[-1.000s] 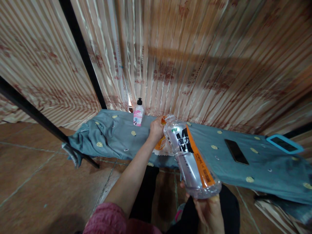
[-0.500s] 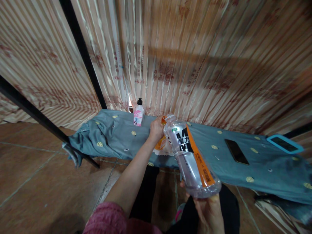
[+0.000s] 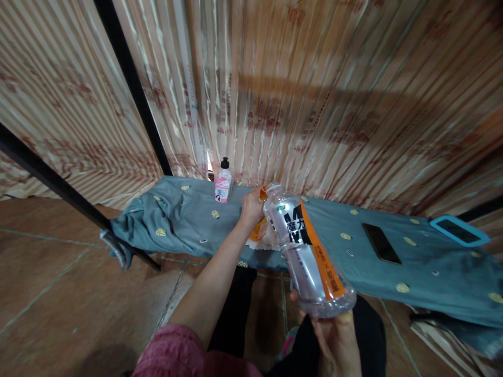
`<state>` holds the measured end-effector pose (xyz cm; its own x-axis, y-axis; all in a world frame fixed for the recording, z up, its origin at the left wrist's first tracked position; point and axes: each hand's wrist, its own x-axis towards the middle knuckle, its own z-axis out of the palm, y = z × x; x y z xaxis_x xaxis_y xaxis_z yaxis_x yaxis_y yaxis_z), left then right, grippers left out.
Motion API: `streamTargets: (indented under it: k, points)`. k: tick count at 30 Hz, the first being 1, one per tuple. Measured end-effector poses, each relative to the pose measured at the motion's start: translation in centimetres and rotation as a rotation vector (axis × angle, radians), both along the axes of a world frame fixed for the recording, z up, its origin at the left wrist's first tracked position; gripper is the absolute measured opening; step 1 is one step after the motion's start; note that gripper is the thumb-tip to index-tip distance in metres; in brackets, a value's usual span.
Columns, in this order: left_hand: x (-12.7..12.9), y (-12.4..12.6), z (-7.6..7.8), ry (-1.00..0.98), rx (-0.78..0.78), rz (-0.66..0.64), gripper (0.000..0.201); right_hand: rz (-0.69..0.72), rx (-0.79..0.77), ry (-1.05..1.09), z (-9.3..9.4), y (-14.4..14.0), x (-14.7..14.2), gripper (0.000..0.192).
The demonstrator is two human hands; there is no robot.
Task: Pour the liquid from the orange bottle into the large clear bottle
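the clear bottle [image 3: 308,254] slants at four o'clock from the left hand [image 3: 252,207], mouth toward eleven, by an orange item [image 3: 258,231]. the right hand's [image 3: 338,332] fingers clamp its base; whether the left's are clamped, i cannot tell — best to support the base firmly and steady the neck.

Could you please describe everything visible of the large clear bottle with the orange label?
The bottle is see-through, apparently plastic, with a narrow neck and black lettering on its silver and orange label. It is tilted, base toward the person, neck toward the cloth-covered surface. The right hand supports its base; the left hand is by its mouth, gripping an orange object. Whether the bottle holds liquid is unclear.
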<state>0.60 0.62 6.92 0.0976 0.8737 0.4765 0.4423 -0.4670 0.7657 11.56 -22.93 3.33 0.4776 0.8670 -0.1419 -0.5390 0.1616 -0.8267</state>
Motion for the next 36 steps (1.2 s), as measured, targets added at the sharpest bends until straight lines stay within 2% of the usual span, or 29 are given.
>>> streamTargets:
  k: [10, 14, 17, 19, 23, 31, 36]
  points:
    - [0.01, 0.09, -0.20, 0.005, 0.007, -0.005, 0.019, -0.008, 0.018, -0.013, 0.37, 0.17, 0.03, 0.054]
    - [-0.02, 0.05, -0.11, -0.004, -0.006, -0.008, 0.021, 0.009, 0.032, 0.001, 0.28, 0.16, -0.04, 0.067]
    - [-0.02, 0.06, -0.10, -0.002, -0.006, -0.003, 0.022, -0.002, -0.034, 0.065, 0.21, 0.08, -0.02, 0.073]
    - [-0.02, 0.07, -0.13, -0.003, -0.002, -0.002, 0.022, -0.011, -0.062, 0.072, 0.27, 0.05, 0.02, 0.066]
    - [-0.02, 0.08, -0.19, -0.001, 0.006, -0.002, 0.022, 0.005, -0.021, 0.007, 0.60, 0.07, -0.05, 0.053]
    - [-0.01, 0.10, -0.27, -0.003, 0.016, 0.002, 0.022, -0.006, -0.043, 0.041, 0.23, 0.17, -0.02, 0.063]
    - [-0.05, 0.18, -0.34, 0.004, 0.004, -0.006, 0.021, -0.017, -0.020, 0.002, 0.07, 0.08, 0.03, 0.053]
